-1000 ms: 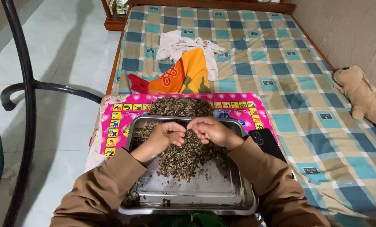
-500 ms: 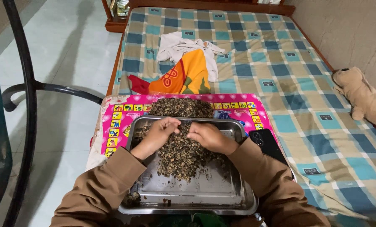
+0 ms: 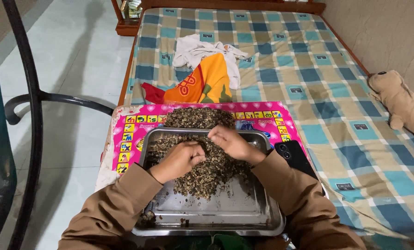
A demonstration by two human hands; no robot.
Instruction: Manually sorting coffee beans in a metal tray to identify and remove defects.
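Since half a second ago the left hand has curled lower into the seeds, while the right hand lifted toward the tray's far rim. One steel tray at lower centre holds one seed pile, its near half bare. Both hands' fingers are bent, pinching seeds; a second pile lies on the pink mat beyond.

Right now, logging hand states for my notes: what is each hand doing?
Left hand: curled shut, resting on the pile of small brown seeds in the metal tray; contents cannot be told.
Right hand: fingers bent, pinching at the seeds; grip unclear.
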